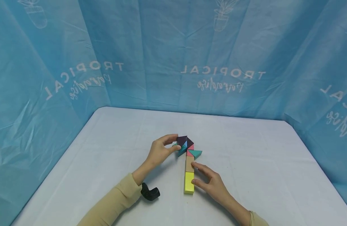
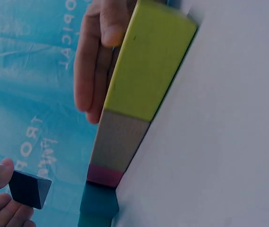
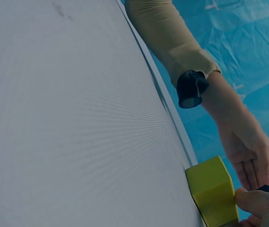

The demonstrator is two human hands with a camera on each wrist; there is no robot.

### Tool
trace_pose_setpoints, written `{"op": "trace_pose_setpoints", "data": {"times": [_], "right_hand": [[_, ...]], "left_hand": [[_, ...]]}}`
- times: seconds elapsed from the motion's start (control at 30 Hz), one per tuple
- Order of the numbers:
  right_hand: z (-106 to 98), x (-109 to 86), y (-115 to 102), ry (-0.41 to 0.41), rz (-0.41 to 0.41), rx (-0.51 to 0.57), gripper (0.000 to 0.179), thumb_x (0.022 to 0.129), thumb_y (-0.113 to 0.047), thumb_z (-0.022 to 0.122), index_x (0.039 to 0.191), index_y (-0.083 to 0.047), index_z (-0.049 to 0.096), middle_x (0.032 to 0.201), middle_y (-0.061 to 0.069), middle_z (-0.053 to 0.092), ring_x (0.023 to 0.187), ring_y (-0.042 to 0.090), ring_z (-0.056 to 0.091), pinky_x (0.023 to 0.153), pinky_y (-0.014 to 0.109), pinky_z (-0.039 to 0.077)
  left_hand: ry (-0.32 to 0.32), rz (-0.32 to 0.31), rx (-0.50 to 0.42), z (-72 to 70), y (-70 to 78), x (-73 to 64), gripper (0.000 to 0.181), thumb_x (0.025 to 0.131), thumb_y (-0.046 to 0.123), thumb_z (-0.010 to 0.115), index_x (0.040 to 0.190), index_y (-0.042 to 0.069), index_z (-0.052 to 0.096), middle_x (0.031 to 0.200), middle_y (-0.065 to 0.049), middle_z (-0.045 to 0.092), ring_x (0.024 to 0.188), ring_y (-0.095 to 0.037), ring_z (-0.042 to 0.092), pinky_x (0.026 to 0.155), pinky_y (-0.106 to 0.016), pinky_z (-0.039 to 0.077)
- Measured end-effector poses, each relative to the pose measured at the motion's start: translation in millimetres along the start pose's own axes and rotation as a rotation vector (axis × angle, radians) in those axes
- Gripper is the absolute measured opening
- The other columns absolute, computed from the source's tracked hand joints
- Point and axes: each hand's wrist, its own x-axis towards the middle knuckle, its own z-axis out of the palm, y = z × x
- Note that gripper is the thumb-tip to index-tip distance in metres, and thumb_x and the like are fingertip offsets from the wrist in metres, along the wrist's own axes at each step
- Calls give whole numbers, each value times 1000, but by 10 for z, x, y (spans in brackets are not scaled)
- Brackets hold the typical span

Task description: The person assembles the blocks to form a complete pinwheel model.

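Observation:
My left hand [image 1: 159,151] pinches a dark triangular block [image 2: 28,188] between thumb and fingers, at the far end of a row of blocks. My right hand [image 1: 212,183] rests along the row's right side, its fingers fairly straight, with the thumb at the yellow block [image 1: 189,182] and a fingertip at the plain wooden block [image 1: 189,164]. Beyond these lie pink triangular blocks [image 1: 189,153] and a teal triangular block [image 1: 196,153] jutting right. Another dark triangle [image 1: 190,143] shows at the far end, where my left hand partly hides teal and blue pieces.
The blocks lie on a white-covered table [image 1: 246,157]. A black wrist camera [image 1: 150,192] sits at my left cuff. Blue printed curtains [image 1: 173,47] hang behind the table and at its sides.

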Motion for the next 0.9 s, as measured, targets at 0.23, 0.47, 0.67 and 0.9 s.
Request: {"op": "trace_pose_setpoints", "data": {"times": [0.23, 0.47, 0.67, 0.9], "right_hand": [[7, 28, 8, -5, -7, 3, 54, 85, -17, 71, 134, -8, 52, 135, 5, 52, 128, 23, 44, 105, 30, 33], [12, 12, 6, -8, 17, -8, 55, 85, -19, 72, 135, -10, 52, 135, 4, 52, 128, 21, 44, 104, 29, 33], [1, -1, 4, 1, 1, -1, 55, 84, -15, 72, 135, -8, 51, 135, 6, 52, 128, 23, 44, 104, 28, 34], [0, -9, 5, 2, -1, -1, 55, 85, -16, 72, 135, -7, 51, 136, 8, 51, 129, 24, 43, 104, 28, 33]], "left_hand": [[7, -33, -14, 39, 24, -113, 49, 80, 21, 77, 124, 10, 61, 118, -4, 64, 108, -19, 60, 88, -43, 50], [-10, -29, 27, 72, 30, -298, 48, 79, 19, 78, 122, 5, 61, 118, -4, 63, 107, -19, 60, 90, -34, 49], [4, -3, 44, 117, -13, -407, 46, 79, 16, 78, 120, 5, 61, 118, -6, 63, 105, -17, 61, 91, -29, 48], [7, 49, 55, 161, -58, -464, 46, 80, 17, 77, 119, 0, 60, 116, -10, 63, 103, -23, 62, 89, -36, 49]]}}
